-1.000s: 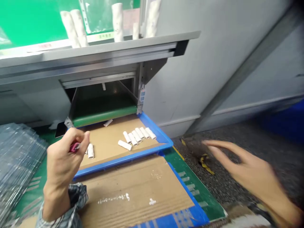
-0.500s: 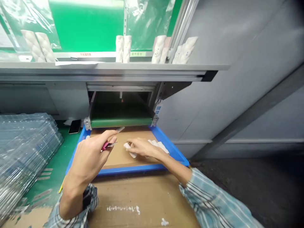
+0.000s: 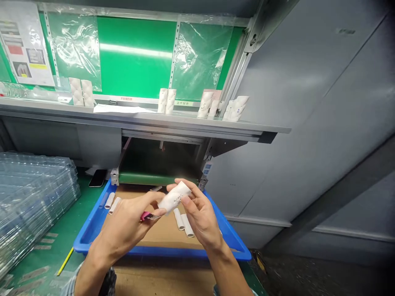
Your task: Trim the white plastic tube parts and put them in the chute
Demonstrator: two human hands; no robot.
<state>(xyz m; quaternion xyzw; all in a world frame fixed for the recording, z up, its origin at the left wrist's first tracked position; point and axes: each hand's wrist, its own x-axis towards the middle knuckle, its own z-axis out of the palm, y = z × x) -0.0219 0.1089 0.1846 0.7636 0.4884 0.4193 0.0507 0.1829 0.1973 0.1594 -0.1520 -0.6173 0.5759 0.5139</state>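
Note:
My right hand [image 3: 199,218] is lifted above a blue plastic tray [image 3: 86,242] and is shut on a white tube [image 3: 174,198] with small marks on its surface. My left hand [image 3: 128,226] pinches a pink-handled craft knife [image 3: 146,216], and its fingertips reach the tube's lower end. The knife's blade is mostly hidden by my fingers. Below my hands, two white tubes [image 3: 182,222] lie on the tray's cardboard liner [image 3: 160,234]. Two more white tubes [image 3: 111,203] lie near the tray's left wall.
A stack of clear plastic trays [image 3: 33,197] stands at the left, and a phone [image 3: 98,177] lies beyond it. A green belt [image 3: 145,179] runs under a grey shelf [image 3: 138,119] holding white rolls. A cardboard sheet [image 3: 163,279] lies in front of the tray.
The view has swung up and levelled. My right hand has lifted a white tube from the tray, and my left hand, still holding the knife, has come in against it.

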